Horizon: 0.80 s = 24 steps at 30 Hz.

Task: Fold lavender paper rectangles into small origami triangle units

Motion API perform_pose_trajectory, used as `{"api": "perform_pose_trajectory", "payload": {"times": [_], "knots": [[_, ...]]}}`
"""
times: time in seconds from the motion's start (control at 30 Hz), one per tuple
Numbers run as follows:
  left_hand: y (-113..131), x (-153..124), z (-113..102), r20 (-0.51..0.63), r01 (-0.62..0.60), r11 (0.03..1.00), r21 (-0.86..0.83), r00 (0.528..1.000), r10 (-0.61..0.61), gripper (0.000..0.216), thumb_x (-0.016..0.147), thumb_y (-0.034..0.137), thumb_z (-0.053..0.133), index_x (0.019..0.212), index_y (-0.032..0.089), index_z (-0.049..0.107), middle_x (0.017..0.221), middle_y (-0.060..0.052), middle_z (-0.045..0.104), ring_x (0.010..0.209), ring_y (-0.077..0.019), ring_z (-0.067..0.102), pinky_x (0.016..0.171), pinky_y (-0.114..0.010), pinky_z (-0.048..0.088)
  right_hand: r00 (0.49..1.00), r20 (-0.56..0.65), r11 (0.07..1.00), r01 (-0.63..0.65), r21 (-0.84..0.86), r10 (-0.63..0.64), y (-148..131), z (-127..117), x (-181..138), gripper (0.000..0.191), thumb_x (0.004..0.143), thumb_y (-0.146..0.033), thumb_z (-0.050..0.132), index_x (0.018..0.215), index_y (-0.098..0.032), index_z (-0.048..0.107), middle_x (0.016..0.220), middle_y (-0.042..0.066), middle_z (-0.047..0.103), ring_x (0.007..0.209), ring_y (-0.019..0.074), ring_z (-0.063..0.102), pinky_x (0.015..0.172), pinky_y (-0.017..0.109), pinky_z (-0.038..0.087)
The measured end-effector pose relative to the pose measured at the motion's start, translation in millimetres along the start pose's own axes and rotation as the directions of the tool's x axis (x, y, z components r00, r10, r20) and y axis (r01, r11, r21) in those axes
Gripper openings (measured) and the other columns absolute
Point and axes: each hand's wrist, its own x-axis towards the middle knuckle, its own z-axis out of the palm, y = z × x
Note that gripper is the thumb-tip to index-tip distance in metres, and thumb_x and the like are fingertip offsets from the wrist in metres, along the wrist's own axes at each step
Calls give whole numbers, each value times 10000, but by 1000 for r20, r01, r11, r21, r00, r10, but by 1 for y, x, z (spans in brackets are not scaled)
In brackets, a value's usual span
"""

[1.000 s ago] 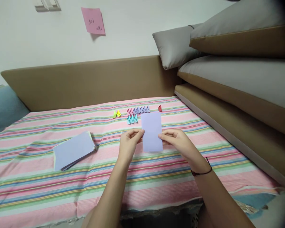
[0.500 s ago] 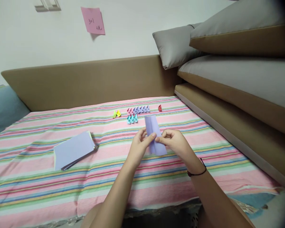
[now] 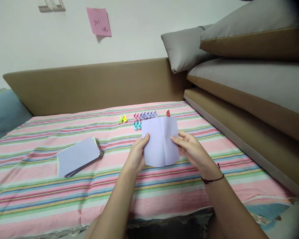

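Observation:
A sheet of light purple paper [image 3: 155, 142] is spread between my two hands above the striped cloth, with a crease running down it. My left hand [image 3: 139, 151] pinches its left edge, thumb on the front. At the right edge, my right hand [image 3: 189, 146] grips the paper between thumb and fingers. Just behind the sheet stand small folded paper pieces: purple ones [image 3: 149, 115], pink ones [image 3: 137, 116] and turquoise ones [image 3: 137, 125], the last partly hidden by the sheet. Yellow pieces [image 3: 123, 119] sit to their left, and a red piece [image 3: 168, 113] to their right.
A stack of paper sheets [image 3: 78, 157] lies to the left on the striped cloth [image 3: 114, 205]. Grey and brown cushions [image 3: 251, 79] pile up on the right. Behind runs a brown backrest [image 3: 94, 88], and a blue cushion [image 3: 7, 113] rests at the far left.
The purple paper was folded narrow with both hands close together; now it is opened out wide. My hands have moved apart to its left and right edges.

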Motion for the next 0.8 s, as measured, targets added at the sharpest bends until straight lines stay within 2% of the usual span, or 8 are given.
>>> {"api": "perform_pose_trajectory", "payload": {"times": [0.1, 0.2, 0.3, 0.4, 0.47, 0.57, 0.7, 0.8], "knots": [[-6, 0, 4, 58, -40, 998, 57, 998, 37, 392, 775, 485, 630, 1029, 188, 653, 892, -69, 715, 795, -212, 669, 710, -310, 521, 998, 67, 999, -2, 49, -1, 1, 7, -1, 344, 722, -386, 722, 1019, -233, 644, 1003, 53, 713, 860, 204, 674, 683, 282, 537], [-12, 3, 6, -2, -128, 976, 177, 991, 130, 421, 737, 507, 667, 1033, 215, 601, 876, -14, 681, 712, -141, 618, 644, -243, 480, 994, 107, 996, -1, 94, -9, 4, 13, -1, 351, 711, -345, 740, 1027, -229, 639, 974, 49, 720, 842, 188, 676, 689, 264, 531], [-13, 5, 3, -71, -217, 920, 326, 965, 253, 356, 686, 474, 719, 883, 201, 604, 802, 18, 641, 652, -106, 556, 604, -207, 437, 995, 97, 992, 19, 127, -32, 8, 16, -1, 315, 725, -311, 734, 1012, -221, 638, 977, 51, 721, 839, 184, 676, 714, 268, 529], [-7, 4, 1, -45, -232, 866, 443, 959, 280, 338, 778, 509, 601, 747, 173, 627, 724, -1, 633, 638, -124, 549, 585, -217, 426, 998, 37, 988, 41, 148, -47, 11, 17, 1, 300, 737, -316, 721, 1004, -211, 633, 1000, 61, 718, 866, 204, 676, 761, 311, 531], [-3, 1, 1, 10, -229, 864, 448, 968, 252, 359, 813, 512, 549, 813, 167, 647, 783, -30, 672, 698, -155, 593, 618, -236, 449, 998, -18, 983, 63, 172, -60, 13, 17, 2, 300, 721, -308, 732, 985, -204, 634, 1010, 61, 716, 903, 211, 669, 818, 335, 522], [0, -2, 2, 111, -277, 843, 461, 961, 255, 418, 744, 392, 683, 1096, 192, 579, 980, -64, 699, 893, -207, 639, 752, -274, 483, 994, -75, 976, 90, 198, -77, 17, 17, 5, 287, 706, -283, 741, 958, -197, 636, 1020, 55, 707, 943, 202, 654, 864, 336, 505], [-4, -1, 0, 207, -432, 623, 653, 892, 402, 320, 784, 230, 645, 1096, 212, 578, 1067, -62, 669, 990, -206, 622, 851, -295, 467, 984, -118, 988, 144, 55, -137, 21, 12, 9, 377, 692, -277, 747, 1024, -193, 588, 1076, 79, 665, 1017, 220, 622, 926, 382, 474], [-5, 1, -5, 283, -498, 343, 796, 808, 516, 237, 807, 134, 580, 1026, 210, 626, 1029, -57, 650, 956, -194, 613, 830, -299, 471, 914, -182, 914, 310, -263, -362, 15, 5, 9, 579, 651, -266, 779, 1159, -253, 501, 1291, 84, 529, 1171, 240, 527, 980, 417, 440]]}}
